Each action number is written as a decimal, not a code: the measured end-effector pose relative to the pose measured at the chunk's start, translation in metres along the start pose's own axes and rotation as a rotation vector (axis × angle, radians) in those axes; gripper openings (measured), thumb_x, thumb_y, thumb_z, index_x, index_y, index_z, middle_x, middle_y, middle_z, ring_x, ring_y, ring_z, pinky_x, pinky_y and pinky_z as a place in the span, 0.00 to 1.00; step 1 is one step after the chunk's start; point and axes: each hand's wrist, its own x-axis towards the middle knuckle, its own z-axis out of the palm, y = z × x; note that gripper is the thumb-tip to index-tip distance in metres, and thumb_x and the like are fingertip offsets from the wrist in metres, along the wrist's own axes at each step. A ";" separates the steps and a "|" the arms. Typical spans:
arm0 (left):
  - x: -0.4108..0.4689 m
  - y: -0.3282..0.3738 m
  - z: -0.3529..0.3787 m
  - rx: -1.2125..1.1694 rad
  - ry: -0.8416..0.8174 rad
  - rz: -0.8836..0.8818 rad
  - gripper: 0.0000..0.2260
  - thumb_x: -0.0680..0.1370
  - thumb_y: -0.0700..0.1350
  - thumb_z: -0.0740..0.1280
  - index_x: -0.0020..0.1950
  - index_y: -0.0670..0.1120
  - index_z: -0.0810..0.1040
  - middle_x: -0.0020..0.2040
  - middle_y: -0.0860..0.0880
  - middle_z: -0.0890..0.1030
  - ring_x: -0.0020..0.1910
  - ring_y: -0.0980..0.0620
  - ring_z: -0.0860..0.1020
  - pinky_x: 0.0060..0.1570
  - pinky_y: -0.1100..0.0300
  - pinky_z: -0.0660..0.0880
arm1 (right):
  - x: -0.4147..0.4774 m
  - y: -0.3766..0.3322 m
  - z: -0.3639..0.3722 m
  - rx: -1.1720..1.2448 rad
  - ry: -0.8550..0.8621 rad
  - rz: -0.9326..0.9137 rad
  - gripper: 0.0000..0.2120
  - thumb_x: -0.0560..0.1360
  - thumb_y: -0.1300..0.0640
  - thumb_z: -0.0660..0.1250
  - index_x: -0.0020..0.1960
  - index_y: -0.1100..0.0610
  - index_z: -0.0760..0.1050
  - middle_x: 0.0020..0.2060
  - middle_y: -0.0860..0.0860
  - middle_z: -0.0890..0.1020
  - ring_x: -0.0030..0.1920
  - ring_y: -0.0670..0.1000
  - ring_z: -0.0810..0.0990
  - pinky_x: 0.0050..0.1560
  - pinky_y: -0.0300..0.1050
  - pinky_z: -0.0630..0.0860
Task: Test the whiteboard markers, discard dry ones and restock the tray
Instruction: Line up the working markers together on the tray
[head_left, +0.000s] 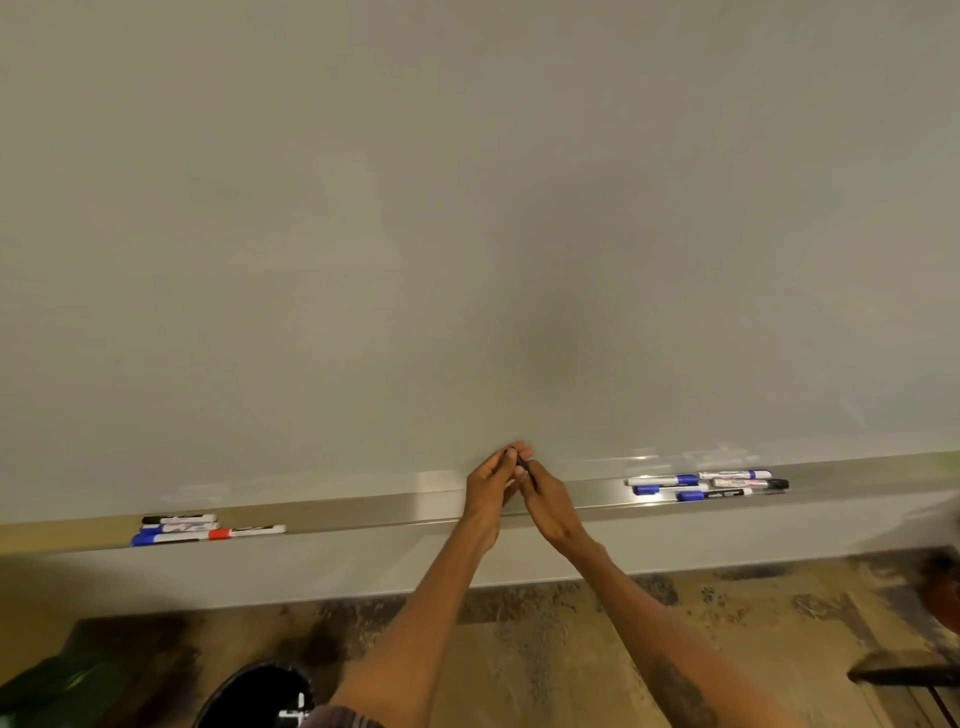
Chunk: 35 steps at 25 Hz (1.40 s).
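Both hands meet in front of the whiteboard (467, 234), just above the metal tray (363, 512). My left hand (488, 483) and my right hand (545, 499) together grip one dark marker (519, 462), mostly hidden by the fingers. On the tray's left lie several markers (202, 530) with black, blue and red caps. On the tray's right lies another group of markers (706, 486), mostly blue-capped, one black-capped. Whether the held marker is capped cannot be told.
A black bin (254, 696) stands on the floor below, left of my arms. A green object (62, 686) sits at the bottom left. A dark piece of furniture (904, 675) shows at the bottom right. The floor is patterned brown.
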 end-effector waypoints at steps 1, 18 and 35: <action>-0.004 0.003 -0.007 -0.046 -0.024 0.011 0.12 0.82 0.45 0.64 0.64 0.46 0.80 0.58 0.50 0.84 0.59 0.54 0.81 0.59 0.61 0.76 | 0.000 -0.007 0.006 0.003 -0.001 0.007 0.18 0.84 0.48 0.52 0.70 0.54 0.69 0.58 0.47 0.78 0.58 0.47 0.77 0.62 0.42 0.72; -0.023 0.097 -0.049 -0.163 0.152 0.327 0.12 0.81 0.46 0.65 0.59 0.40 0.81 0.51 0.45 0.86 0.55 0.48 0.84 0.62 0.51 0.77 | -0.012 -0.071 0.055 -0.132 0.229 -0.148 0.18 0.82 0.40 0.53 0.47 0.52 0.72 0.36 0.48 0.78 0.35 0.46 0.76 0.38 0.45 0.71; -0.067 0.328 -0.023 0.276 0.404 1.391 0.08 0.82 0.45 0.64 0.58 0.43 0.80 0.54 0.50 0.83 0.56 0.53 0.80 0.59 0.51 0.76 | 0.010 -0.345 -0.064 0.761 0.337 -0.672 0.14 0.82 0.63 0.57 0.62 0.57 0.78 0.52 0.56 0.84 0.56 0.54 0.83 0.58 0.52 0.79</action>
